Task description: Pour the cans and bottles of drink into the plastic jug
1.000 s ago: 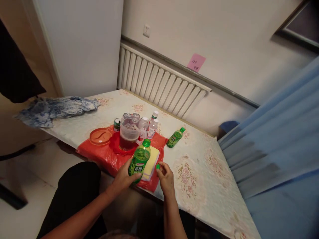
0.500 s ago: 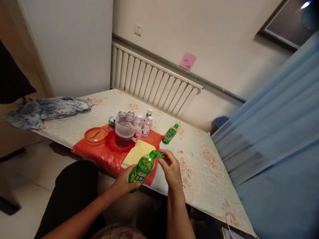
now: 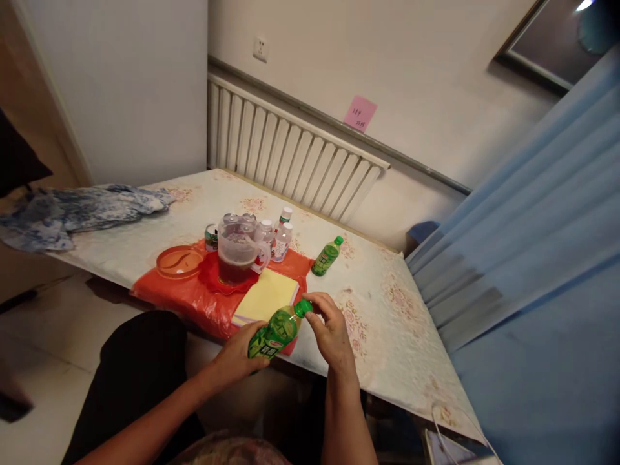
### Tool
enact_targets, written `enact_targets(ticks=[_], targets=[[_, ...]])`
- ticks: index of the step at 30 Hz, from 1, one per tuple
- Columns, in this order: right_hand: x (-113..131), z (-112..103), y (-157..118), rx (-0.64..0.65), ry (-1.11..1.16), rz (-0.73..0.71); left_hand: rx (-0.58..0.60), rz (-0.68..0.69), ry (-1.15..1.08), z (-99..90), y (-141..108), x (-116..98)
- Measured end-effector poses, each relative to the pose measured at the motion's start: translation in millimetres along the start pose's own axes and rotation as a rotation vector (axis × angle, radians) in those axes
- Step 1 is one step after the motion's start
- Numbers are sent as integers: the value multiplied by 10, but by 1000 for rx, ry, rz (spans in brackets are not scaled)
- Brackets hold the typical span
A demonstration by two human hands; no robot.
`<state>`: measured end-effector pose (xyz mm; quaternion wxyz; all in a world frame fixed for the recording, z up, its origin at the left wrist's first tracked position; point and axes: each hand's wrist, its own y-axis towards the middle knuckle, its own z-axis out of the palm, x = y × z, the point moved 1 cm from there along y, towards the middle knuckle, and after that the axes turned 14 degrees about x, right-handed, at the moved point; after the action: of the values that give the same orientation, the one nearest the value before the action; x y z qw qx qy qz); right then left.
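A green-labelled drink bottle (image 3: 276, 332) is tilted to the right over the table's front edge. My left hand (image 3: 242, 352) wraps round its lower body. At its neck sits a green cap (image 3: 303, 308), pinched between the thumb and fingers of my right hand (image 3: 332, 332). Just behind the bottle lies a yellow paper pad (image 3: 266, 296) on a red plastic bag (image 3: 181, 303). A clear pitcher of dark liquid (image 3: 236, 261) stands on a red scalloped plate (image 3: 206, 278). Farther right a second green bottle (image 3: 327, 257) stands upright with its cap on.
An orange round lid (image 3: 180, 261) lies left of the pitcher. Behind it are a can (image 3: 211, 237) and several white-capped bottles (image 3: 281, 242). A patterned cloth (image 3: 106, 208) covers the table's left end. A radiator (image 3: 285, 148) runs along the wall; a blue curtain (image 3: 523, 213) hangs at right.
The green cap, held apart from the bottle's mouth before, is now on the neck. My right hand has come against the bottle top. The view has shifted slightly.
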<state>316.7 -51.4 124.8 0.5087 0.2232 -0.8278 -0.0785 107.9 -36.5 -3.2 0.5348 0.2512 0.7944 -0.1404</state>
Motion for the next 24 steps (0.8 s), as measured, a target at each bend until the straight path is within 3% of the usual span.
enact_targets(ticks=[11,19,24], targets=[[-20,-100,-66,50,-24,23,22,-10,80,53,51,145],[-4,-103,-45,17,-72,124,34,-10,109,43,58,98],[13,-63,-37,-41,-83,261,25,13,109,76,61,182]])
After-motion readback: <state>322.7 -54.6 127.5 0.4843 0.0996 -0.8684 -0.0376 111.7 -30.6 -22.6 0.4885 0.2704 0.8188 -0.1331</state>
